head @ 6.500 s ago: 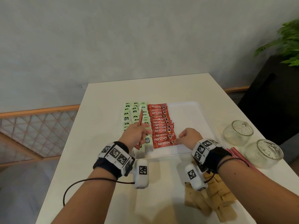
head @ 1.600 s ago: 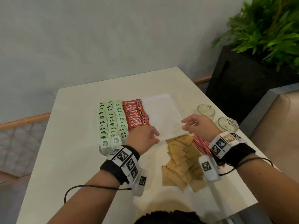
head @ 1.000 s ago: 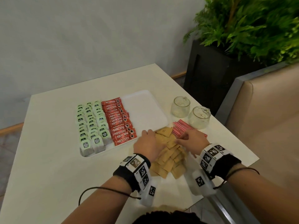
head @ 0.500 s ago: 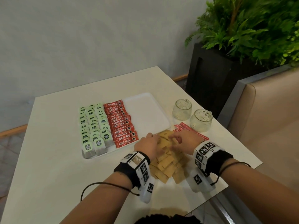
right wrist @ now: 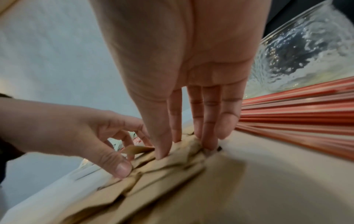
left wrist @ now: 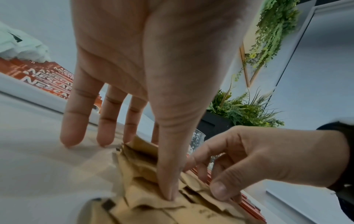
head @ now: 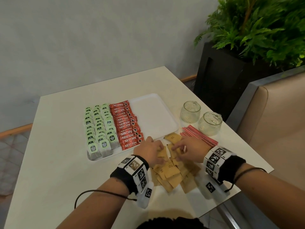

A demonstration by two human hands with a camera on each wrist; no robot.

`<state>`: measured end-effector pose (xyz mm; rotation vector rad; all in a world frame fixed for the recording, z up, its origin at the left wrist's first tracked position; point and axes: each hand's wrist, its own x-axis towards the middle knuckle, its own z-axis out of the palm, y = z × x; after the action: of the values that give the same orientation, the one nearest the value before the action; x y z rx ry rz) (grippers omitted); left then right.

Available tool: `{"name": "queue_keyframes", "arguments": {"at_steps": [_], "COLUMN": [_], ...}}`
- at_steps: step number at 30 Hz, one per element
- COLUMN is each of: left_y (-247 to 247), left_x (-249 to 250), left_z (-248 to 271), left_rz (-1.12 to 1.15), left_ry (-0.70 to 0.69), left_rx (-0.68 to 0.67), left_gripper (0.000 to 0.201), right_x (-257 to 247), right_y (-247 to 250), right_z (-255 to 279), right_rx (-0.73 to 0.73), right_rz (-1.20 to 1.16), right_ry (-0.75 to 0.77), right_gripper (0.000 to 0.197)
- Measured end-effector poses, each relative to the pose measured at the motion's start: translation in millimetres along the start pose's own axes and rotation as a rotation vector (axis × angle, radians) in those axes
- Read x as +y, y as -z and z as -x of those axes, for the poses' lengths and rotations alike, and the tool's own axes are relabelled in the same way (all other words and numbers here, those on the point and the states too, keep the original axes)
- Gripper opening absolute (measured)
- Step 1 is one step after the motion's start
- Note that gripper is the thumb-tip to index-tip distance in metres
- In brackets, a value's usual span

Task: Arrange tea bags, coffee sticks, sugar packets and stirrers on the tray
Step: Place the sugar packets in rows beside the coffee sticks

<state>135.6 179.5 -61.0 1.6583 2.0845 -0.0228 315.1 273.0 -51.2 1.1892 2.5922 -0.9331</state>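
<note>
From the head camera, both hands are down on the loose heap of brown paper sugar packets (head: 171, 172), which sits on the cream table (head: 54, 162) just off the white tray's (head: 153, 116) near edge; the left hand (head: 151, 152) and right hand (head: 192, 150) cover the top of the heap, so which packets each one grips is hard to make out here. On the tray, three rows of green-tagged tea bags (head: 99, 129) fill the 9 o'clock side, a shingled column of red Nescafe coffee sticks (head: 127, 128) runs beside them, and the 3 o'clock part is bare white. At 2 o'clock of the hands lie the red-and-white striped stirrers (head: 199, 135), flat on the table, with two textured glass jars (head: 200, 119) just beyond. A dark planter with ferns (head: 257, 27) and a beige padded seat back (head: 277, 113) stand at the table's right, a plain grey wall behind. Over to the left wrist camera: thumb pressed into the crumpled packets, index finger behind them, so it's pinching; the other fingers (left wrist: 73, 121) stretch straight to the tabletop. Right wrist camera, motion-blurred: thumb and fingertips (right wrist: 208, 128) dig into the creased paper heap, nipping a fold, stirrers streaking past at 3 o'clock.
</note>
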Motion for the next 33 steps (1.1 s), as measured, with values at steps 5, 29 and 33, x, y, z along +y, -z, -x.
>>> {"name": "queue_keyframes", "arguments": {"at_steps": [5,29,33], "left_y": [5,5,6], "left_x": [-1,15,15], "left_z": [1,-3,-2], "left_rz": [0.103,0.005,-0.026], "left_ry": [0.054,0.064,0.052], "left_rx": [-0.009,-0.148,-0.121], "left_gripper": [0.069,0.065,0.053], "right_x": [-1,-14,-11], "right_y": [10,-4,-4], "right_z": [-4,-11,-13], "right_rx": [0.003,-0.133,-0.132], "right_rz": [0.046,-0.023,-0.094], "right_ry": [0.047,-0.125,-0.126], "right_gripper": [0.062,0.069,0.058]}}
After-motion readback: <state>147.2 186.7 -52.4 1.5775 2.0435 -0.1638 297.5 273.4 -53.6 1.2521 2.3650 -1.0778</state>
